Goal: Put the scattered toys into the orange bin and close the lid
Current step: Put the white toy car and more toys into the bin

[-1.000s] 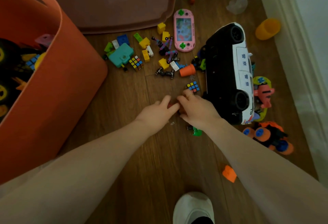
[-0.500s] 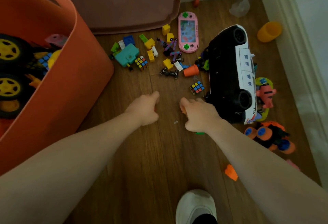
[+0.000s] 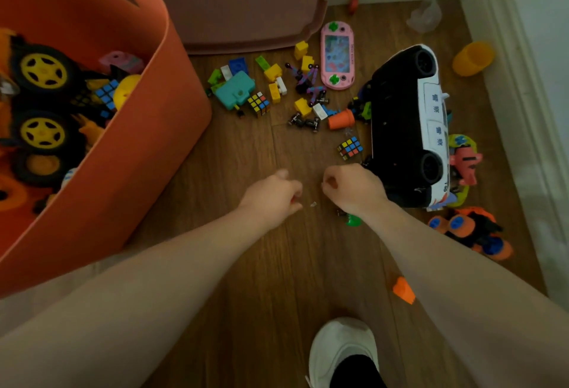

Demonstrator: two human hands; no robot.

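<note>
Orange bin [image 3: 129, 153]: open-topped, toys inside. Right of bin, on the floor [image 3: 234, 264]: left hand [image 3: 272, 195] and right hand [image 3: 354, 187], both curled; whether they hold anything, cannot tell. Beyond the hands: blocks [image 3: 272, 72], two cubes [image 3: 258, 104], pink game [image 3: 336, 54]. Farthest right of bin: police car [image 3: 406, 123].

Curled fingers [image 3: 294, 195] hide whatever either hand holds; orange bin [image 3: 147, 153] cropped left.

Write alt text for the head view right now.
Both hands, left hand and right hand, hover fisted over a wood floor strewn with small toys, beside an open orange bin and an overturned toy police car.
</note>
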